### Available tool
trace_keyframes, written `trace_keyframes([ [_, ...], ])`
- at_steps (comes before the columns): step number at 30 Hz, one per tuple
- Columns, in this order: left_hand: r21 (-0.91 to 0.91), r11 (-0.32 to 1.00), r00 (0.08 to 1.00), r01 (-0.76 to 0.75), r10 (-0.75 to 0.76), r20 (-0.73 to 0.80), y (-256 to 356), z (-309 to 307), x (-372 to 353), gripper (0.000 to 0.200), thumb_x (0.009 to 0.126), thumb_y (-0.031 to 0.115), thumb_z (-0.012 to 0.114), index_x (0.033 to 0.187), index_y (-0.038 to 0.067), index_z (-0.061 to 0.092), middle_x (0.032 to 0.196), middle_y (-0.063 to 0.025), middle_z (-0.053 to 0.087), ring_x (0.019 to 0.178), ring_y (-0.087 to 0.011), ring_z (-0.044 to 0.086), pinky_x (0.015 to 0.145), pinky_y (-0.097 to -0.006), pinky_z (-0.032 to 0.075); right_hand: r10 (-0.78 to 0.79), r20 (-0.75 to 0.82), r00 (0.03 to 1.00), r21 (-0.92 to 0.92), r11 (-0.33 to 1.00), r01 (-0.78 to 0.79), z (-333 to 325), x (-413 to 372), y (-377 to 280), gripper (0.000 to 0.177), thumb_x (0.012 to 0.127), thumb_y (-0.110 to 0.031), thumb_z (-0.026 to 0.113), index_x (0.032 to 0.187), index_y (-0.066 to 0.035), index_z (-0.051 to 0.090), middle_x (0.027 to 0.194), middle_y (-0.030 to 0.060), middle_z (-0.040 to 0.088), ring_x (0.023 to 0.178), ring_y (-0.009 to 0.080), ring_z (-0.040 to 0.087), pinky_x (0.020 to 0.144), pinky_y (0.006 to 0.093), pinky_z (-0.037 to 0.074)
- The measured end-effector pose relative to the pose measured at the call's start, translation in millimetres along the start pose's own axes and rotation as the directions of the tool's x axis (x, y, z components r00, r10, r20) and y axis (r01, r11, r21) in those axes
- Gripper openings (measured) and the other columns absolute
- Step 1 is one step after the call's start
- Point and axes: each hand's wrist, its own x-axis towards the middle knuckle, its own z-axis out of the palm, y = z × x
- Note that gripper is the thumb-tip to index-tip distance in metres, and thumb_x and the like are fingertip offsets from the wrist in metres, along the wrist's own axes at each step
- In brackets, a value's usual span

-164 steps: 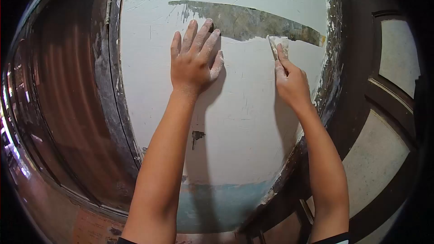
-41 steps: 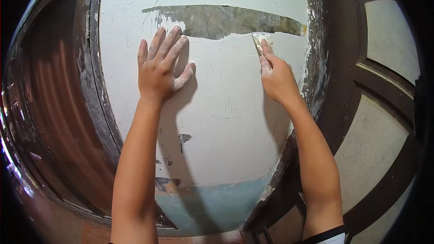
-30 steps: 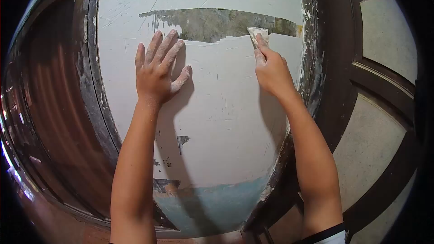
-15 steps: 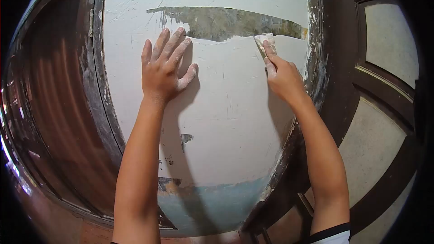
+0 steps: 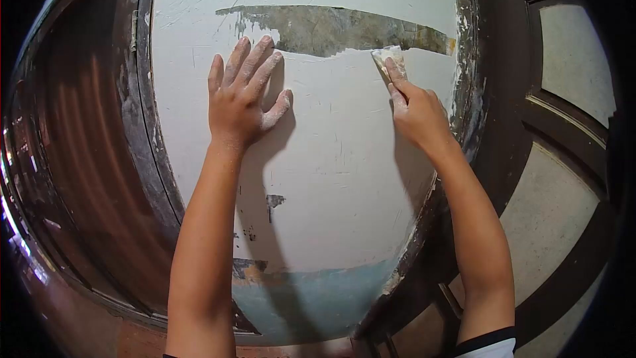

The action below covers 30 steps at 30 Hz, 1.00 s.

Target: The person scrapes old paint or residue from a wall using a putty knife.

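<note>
In the head view, my left hand (image 5: 240, 99) lies against the white-coated wall (image 5: 331, 119) with its fingers spread, whitish powder on the fingertips. My right hand (image 5: 421, 116) grips a putty knife (image 5: 389, 61) smeared with white, the forefinger stretched along it. The knife's edge is at the lower border of a bare grey-brown patch (image 5: 331, 29) that runs across the upper wall. That patch has ragged edges where the white coating stops.
A dark wooden door with pale panels (image 5: 575, 59) stands to the right, beyond a paint-flecked frame (image 5: 466, 46). Brown glossy panelling (image 5: 93, 126) fills the left side. Low on the wall is a blue-green band (image 5: 311, 298), with small dark chips (image 5: 274, 203) above it.
The view has shifted slightly, so the bare patch appears a little higher. Both hands stay in almost the same places, the right still holding the putty knife at the patch's edge.
</note>
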Motion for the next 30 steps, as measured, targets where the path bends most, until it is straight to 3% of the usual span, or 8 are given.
trace_keyframes([
  [4,0.004,1.000,1.000,0.005,-0.005,0.004,0.1,-0.4,0.3,0.062,0.084,0.039,0.075,0.143,0.027,0.062,0.162,0.0032,0.050,0.154,-0.0263,0.038,0.128,-0.0553,0.019,-0.057,-0.037,0.998,-0.002,0.998,0.057,6.2,4.2,6.7,0.051,0.105,-0.030,0.051,0.155,-0.040,0.050,0.103,0.0234,0.076,0.096,0.0470,0.070,0.093,0.0574,0.054],
  [11,0.008,1.000,1.000,0.005,-0.005,0.001,1.6,-1.8,1.5,0.060,0.084,0.039,0.075,0.142,0.027,0.064,0.162,0.0031,0.050,0.154,-0.0257,0.038,0.127,-0.0549,0.020,0.014,0.011,1.000,0.016,1.000,-0.014,0.6,3.7,-8.5,0.051,0.105,-0.032,0.051,0.155,-0.040,0.049,0.106,0.0240,0.075,0.102,0.0479,0.069,0.095,0.0580,0.053],
  [12,0.003,1.000,1.000,0.000,0.000,-0.006,1.0,-1.2,1.8,0.059,0.084,0.039,0.075,0.141,0.027,0.064,0.162,0.0029,0.050,0.154,-0.0262,0.038,0.127,-0.0550,0.020,-0.038,-0.075,0.996,0.094,0.995,0.045,8.4,2.9,-6.8,0.052,0.105,-0.032,0.052,0.156,-0.040,0.048,0.105,0.0240,0.075,0.100,0.0486,0.069,0.094,0.0581,0.053],
  [15,0.005,1.000,1.000,0.002,-0.003,0.008,1.2,-2.0,1.0,0.058,0.085,0.039,0.075,0.141,0.027,0.064,0.162,0.0025,0.050,0.154,-0.0267,0.039,0.127,-0.0547,0.020,0.015,0.000,1.000,0.080,0.997,-0.015,5.0,-2.3,-3.9,0.052,0.105,-0.032,0.052,0.156,-0.040,0.048,0.103,0.0234,0.076,0.097,0.0496,0.069,0.094,0.0576,0.053],
  [21,0.002,1.000,1.000,0.003,-0.003,-0.012,0.9,-0.4,0.5,0.059,0.084,0.038,0.075,0.141,0.026,0.064,0.161,0.0025,0.051,0.153,-0.0270,0.039,0.127,-0.0555,0.020,-0.011,-0.014,1.000,0.015,1.000,0.011,5.3,0.0,-5.2,0.050,0.105,-0.032,0.052,0.155,-0.038,0.051,0.101,0.0221,0.076,0.097,0.0475,0.069,0.092,0.0575,0.053],
  [24,-0.003,1.000,1.000,-0.006,0.006,-0.026,0.2,0.2,0.4,0.060,0.084,0.039,0.075,0.142,0.027,0.064,0.161,0.0025,0.051,0.153,-0.0270,0.040,0.127,-0.0553,0.020,-0.006,-0.030,1.000,0.079,0.997,0.009,4.0,-4.0,-7.4,0.052,0.104,-0.028,0.056,0.155,-0.037,0.050,0.096,0.0248,0.074,0.090,0.0470,0.069,0.086,0.0521,0.053],
  [26,-0.006,1.000,0.999,-0.007,0.007,-0.035,-1.3,0.6,1.8,0.060,0.084,0.039,0.075,0.142,0.027,0.064,0.161,0.0026,0.051,0.153,-0.0268,0.041,0.127,-0.0552,0.021,-0.001,0.012,1.000,-0.057,0.998,0.002,6.9,0.0,-4.9,0.052,0.104,-0.028,0.051,0.156,-0.036,0.050,0.104,0.0203,0.076,0.097,0.0470,0.070,0.092,0.0588,0.053],
  [30,-0.007,1.000,1.000,-0.006,0.006,-0.025,1.4,-0.2,0.5,0.060,0.084,0.039,0.075,0.141,0.027,0.064,0.161,0.0026,0.052,0.153,-0.0267,0.040,0.126,-0.0557,0.022,0.010,0.012,1.000,0.036,0.999,-0.010,-1.8,-7.0,-17.6,0.049,0.104,-0.028,0.050,0.152,-0.033,0.055,0.109,0.0222,0.075,0.100,0.0473,0.069,0.094,0.0583,0.053],
])
